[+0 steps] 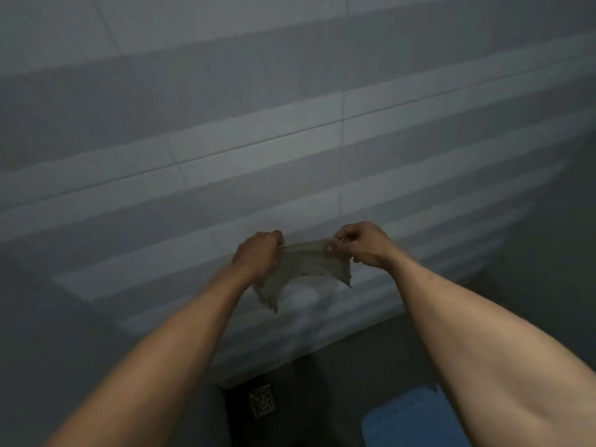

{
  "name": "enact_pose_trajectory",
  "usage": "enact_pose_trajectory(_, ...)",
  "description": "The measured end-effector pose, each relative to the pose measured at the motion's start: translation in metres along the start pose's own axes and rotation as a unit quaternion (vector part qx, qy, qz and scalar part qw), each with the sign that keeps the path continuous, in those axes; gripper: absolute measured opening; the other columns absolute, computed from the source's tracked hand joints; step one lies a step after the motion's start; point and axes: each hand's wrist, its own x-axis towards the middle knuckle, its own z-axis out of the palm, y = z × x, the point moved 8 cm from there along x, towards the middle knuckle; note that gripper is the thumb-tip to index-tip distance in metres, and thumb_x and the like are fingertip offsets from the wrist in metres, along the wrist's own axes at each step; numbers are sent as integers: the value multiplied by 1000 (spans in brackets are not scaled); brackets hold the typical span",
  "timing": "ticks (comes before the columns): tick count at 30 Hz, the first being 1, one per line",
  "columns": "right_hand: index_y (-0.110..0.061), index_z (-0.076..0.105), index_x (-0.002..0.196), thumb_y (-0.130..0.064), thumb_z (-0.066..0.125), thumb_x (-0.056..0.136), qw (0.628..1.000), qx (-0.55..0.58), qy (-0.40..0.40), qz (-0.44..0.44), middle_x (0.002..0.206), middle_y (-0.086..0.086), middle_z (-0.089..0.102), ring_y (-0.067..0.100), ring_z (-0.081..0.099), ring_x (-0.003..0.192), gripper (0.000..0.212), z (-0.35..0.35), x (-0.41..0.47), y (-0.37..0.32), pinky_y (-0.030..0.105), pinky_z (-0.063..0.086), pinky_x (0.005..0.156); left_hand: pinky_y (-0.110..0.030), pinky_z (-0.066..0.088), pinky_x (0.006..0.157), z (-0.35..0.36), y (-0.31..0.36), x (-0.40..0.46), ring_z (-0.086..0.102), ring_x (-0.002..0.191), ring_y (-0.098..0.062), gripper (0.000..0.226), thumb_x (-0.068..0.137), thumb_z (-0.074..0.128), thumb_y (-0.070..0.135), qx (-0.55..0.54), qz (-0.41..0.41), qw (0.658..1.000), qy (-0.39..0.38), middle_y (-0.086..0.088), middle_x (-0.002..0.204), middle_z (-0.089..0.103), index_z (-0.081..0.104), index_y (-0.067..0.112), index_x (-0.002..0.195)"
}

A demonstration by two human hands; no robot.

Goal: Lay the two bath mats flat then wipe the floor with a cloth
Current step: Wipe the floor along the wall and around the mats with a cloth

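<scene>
Up in front of the tiled wall (290, 124), both hands stretch a thin beige cloth (303, 262) between them: the left hand (258, 253) grips its left top edge with curled fingers, the right hand (361, 245) pinches the right top edge. Its ragged lower edge hangs free. Below, a blue bath mat (406, 421) lies on the dark floor (354, 366), near a square drain (263, 401).

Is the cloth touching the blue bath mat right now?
Apart. The head view shows the cloth stretched between left hand and right hand before the wall, well above the blue bath mat.
</scene>
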Motion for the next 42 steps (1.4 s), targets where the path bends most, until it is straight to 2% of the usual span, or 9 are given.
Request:
enact_pose_trajectory(4, -29, 75, 82, -36, 81, 78, 994, -14, 60, 89, 80, -8, 72, 6, 64, 75, 10, -7, 1, 75, 21, 46, 66, -35, 49, 85, 79, 20, 44, 60, 104, -30, 22, 89, 55, 15, -26, 61, 995, -80, -14, 113, 63, 65, 9, 107)
enact_pose_trajectory(9, -25, 75, 83, -37, 79, 79, 978, -23, 109, 174, 83, -10, 73, 9, 65, 81, 13, 7, -23, 161, 30, 52, 76, -28, 43, 72, 163, 39, 71, 62, 92, -24, 22, 93, 54, 25, 0, 141, 981, -133, -6, 106, 63, 67, 14, 107)
enact_pose_trajectory(13, -33, 69, 78, -43, 74, 82, 962, -26, 132, 240, 82, -13, 69, 12, 64, 84, 12, 17, -49, 220, 30, 48, 73, -33, 49, 72, 216, 57, 88, 61, 90, -25, 21, 96, 49, 20, -18, 167, 970, -173, -7, 104, 60, 66, 12, 105)
enact_pose_trajectory(20, -25, 72, 90, -44, 68, 89, 944, -14, 122, 305, 89, -4, 70, 16, 62, 85, 19, 53, -68, 327, 30, 44, 67, -38, 50, 81, 318, 80, 115, 58, 93, -27, 24, 96, 45, 9, -4, 184, 958, -220, -10, 106, 56, 67, 11, 106)
enact_pose_trajectory(24, -29, 72, 86, -41, 69, 87, 941, 15, 92, 324, 86, -8, 70, 14, 64, 86, 12, 95, -63, 399, 33, 52, 76, -40, 52, 81, 392, 84, 123, 59, 92, -27, 19, 96, 51, 13, 39, 184, 952, -239, -9, 107, 56, 67, 13, 107)
enact_pose_trajectory(29, -29, 75, 85, -32, 69, 88, 937, 43, 57, 343, 70, -13, 65, 1, 57, 64, 7, 168, -54, 499, 24, 48, 65, -38, 50, 79, 517, 65, 129, 58, 96, -32, 22, 93, 53, 9, 92, 180, 940, -275, -13, 110, 54, 65, 11, 111)
enact_pose_trajectory(37, -21, 76, 98, -26, 65, 91, 926, 54, -21, 372, 94, 0, 74, 15, 66, 87, 14, 325, -32, 684, 32, 54, 80, -39, 49, 92, 756, 21, 134, 60, 110, -33, 25, 91, 54, 15, 221, 202, 855, -424, -14, 123, 60, 67, 15, 112)
enact_pose_trajectory(40, -18, 74, 100, -27, 64, 92, 920, 39, -29, 390, 95, 2, 72, 19, 67, 92, 16, 362, -27, 745, 36, 55, 85, -36, 53, 83, 828, 20, 144, 65, 99, -33, 21, 80, 58, 11, 226, 210, 836, -454, -17, 113, 67, 70, 18, 95)
enact_pose_trajectory(42, -16, 73, 107, -29, 63, 93, 917, 17, -21, 397, 103, 6, 72, 22, 66, 98, 22, 375, -22, 786, 36, 54, 87, -28, 45, 77, 872, 32, 154, 65, 103, -32, 23, 84, 57, 9, 222, 218, 836, -452, -18, 115, 67, 71, 12, 103)
